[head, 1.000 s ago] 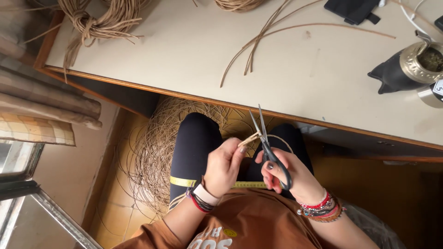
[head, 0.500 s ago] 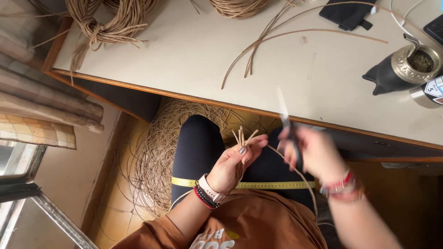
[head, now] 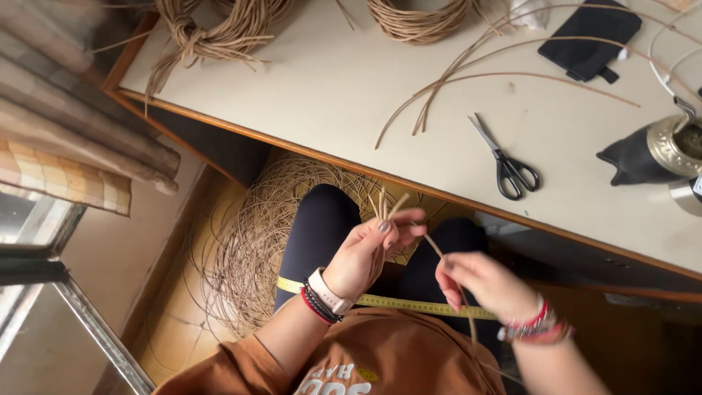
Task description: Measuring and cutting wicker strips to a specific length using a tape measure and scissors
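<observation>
From my feed, the left hand [head: 369, 252] is closed around a small bundle of cane strands [head: 387, 205], whose cut ends stick up above the fingers, over the lap. The right hand [head: 479, 281] pinches a single strand [head: 433, 245] that runs up to the left hand's fingertips and trails down past the wrist. I judge the weaving to be at an early stage: only loose ends are gathered, nothing woven shows in the grip. The scissors [head: 508, 164] lie on the surface [head: 322, 95], blades apart, free of either hand, so I take the trimming to be done for now.

Counting: one pair of scissors; two coils of cane on the surface, one at the top left [head: 216, 29] and one at the top middle [head: 420, 18]; a loose spray of long strands [head: 468, 73] that I cannot count exactly; one large coil on the floor [head: 252, 241]; one yellow measuring tape [head: 409, 305] across the thighs; one black pouch [head: 589, 36]; one brass-coloured vessel [head: 673, 146] at the right edge.
</observation>
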